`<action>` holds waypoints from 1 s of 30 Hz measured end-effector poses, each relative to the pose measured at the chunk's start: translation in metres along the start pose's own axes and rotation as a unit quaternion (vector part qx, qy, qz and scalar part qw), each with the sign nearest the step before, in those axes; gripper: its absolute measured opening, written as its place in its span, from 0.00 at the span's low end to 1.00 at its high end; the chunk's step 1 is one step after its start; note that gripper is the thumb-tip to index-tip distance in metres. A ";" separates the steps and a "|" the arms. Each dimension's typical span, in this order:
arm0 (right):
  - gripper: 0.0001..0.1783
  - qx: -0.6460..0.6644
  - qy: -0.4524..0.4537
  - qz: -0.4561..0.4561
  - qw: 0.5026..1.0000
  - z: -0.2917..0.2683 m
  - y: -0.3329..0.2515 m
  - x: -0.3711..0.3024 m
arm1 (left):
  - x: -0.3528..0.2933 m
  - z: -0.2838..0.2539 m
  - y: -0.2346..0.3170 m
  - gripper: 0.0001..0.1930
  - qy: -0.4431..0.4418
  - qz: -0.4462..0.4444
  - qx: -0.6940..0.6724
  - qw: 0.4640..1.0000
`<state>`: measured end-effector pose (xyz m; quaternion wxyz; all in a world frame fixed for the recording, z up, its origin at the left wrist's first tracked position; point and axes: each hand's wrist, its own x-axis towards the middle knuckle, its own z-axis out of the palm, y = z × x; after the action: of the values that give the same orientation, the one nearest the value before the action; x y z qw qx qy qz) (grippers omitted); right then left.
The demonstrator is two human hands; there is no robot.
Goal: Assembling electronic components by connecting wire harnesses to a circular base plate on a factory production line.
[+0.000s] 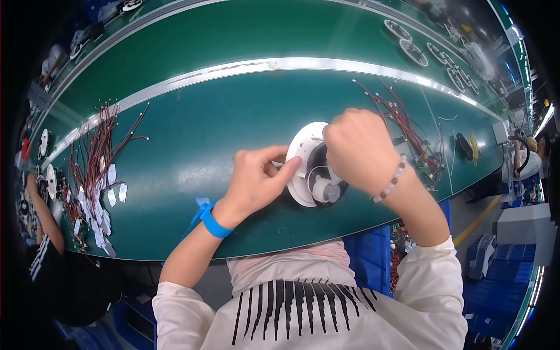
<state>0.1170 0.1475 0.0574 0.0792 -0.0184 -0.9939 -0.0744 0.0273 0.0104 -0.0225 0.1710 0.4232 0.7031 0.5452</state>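
Observation:
A round white lamp housing (303, 153) with a dark inside and a small white cylinder part (322, 189) lies on the green work surface (221, 122). My left hand (256, 178) grips its left rim with thumb and forefinger; a blue strap (213, 222) circles that wrist. My right hand (359, 149), fingers curled into a fist, presses down over the housing's right side and hides what it touches inside. A bead bracelet (392, 181) sits on the right wrist.
A pile of red and black wires with white tags (99, 175) lies at the left. More red wires (408, 128) lie right of the housing. Round white housings (414, 52) sit on the far belt. Another person's arm (44, 210) shows at the left edge.

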 end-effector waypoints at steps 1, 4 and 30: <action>0.03 0.000 0.000 0.000 1.000 -0.001 0.001 0.001 | 0.000 0.001 0.000 0.09 0.006 0.014 0.007 1.000; 0.04 0.019 0.001 -0.012 1.000 -0.003 0.006 0.007 | 0.001 0.002 0.000 0.09 0.006 0.027 0.014 1.000; 0.37 0.780 -0.065 0.158 0.602 0.083 0.032 0.009 | 0.024 -0.010 -0.029 0.07 -0.144 -0.095 -0.130 0.976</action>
<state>0.0963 0.1915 -0.0179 0.0092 -0.1115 -0.6588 0.7440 -0.0057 0.0220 -0.0403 0.3753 0.4029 0.6308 0.5467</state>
